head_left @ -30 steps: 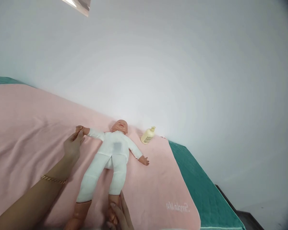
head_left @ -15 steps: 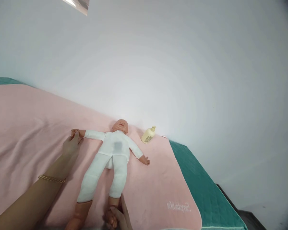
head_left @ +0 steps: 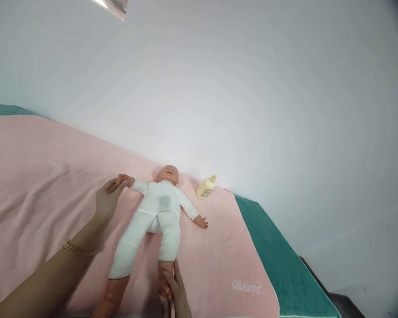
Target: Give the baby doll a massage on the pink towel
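A baby doll (head_left: 159, 207) in a white suit lies on its back on a pink towel (head_left: 36, 176), head towards the wall. My left hand (head_left: 108, 201), with a gold bracelet on the wrist, grips the doll's hand and holds that arm raised beside its head. My right hand (head_left: 174, 293) is at the bottom edge, fingers wrapped round the doll's foot, with that leg pushed up and bent at the knee. The doll's other arm lies stretched out to the right, and its other leg lies straight.
A cream lotion bottle (head_left: 206, 187) lies on the towel beside the doll's head, near the white wall. A teal cover (head_left: 278, 265) shows under the towel on the right, where the bed's edge drops to a dark floor.
My left hand has swung the doll's arm up and in towards its head. My right hand has pushed the foot up, bending the doll's knee.
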Motion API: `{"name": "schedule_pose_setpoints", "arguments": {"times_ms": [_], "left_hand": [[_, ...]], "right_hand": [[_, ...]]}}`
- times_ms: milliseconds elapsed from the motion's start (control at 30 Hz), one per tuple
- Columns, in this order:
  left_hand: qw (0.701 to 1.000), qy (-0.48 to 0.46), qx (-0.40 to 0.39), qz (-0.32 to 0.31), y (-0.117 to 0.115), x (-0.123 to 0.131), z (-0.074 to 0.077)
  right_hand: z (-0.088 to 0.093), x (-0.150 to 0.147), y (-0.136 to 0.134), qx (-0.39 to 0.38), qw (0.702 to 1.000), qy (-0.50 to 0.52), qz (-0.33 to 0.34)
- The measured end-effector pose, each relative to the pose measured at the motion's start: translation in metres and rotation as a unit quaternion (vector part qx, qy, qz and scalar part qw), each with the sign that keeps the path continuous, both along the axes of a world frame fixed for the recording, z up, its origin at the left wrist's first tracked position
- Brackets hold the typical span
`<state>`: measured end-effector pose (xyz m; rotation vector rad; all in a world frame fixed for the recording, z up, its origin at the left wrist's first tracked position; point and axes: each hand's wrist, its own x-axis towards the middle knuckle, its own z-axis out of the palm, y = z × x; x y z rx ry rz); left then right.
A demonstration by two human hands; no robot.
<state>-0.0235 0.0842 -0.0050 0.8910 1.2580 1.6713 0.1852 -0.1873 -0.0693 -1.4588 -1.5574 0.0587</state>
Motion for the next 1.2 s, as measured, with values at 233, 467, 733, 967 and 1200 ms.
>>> {"name": "schedule_pose_setpoints", "arguments": {"times_ms": [233, 467, 733, 967, 1200], "left_hand": [[0.987, 0.128, 0.054, -0.082, -0.018, 0.012, 0.007], [0.914, 0.299, 0.209, -0.179, -0.009, 0.019, -0.012], [0.873, 0.341, 0.267, -0.225, 0.001, 0.017, -0.018], [0.92, 0.275, 0.217, -0.177, -0.006, 0.02, -0.02], [0.991, 0.052, 0.059, -0.111, -0.015, 0.019, 0.0]], "right_hand": [[0.025, -0.001, 0.024, 0.032, 0.999, 0.006, -0.01], [0.056, -0.003, 0.056, 0.037, 0.999, -0.001, 0.007], [0.057, -0.009, 0.083, 0.003, 1.0, 0.014, 0.0], [0.058, -0.01, 0.07, 0.048, 0.998, -0.024, 0.022], [0.034, -0.003, 0.036, 0.059, 0.996, -0.015, 0.067]]}}
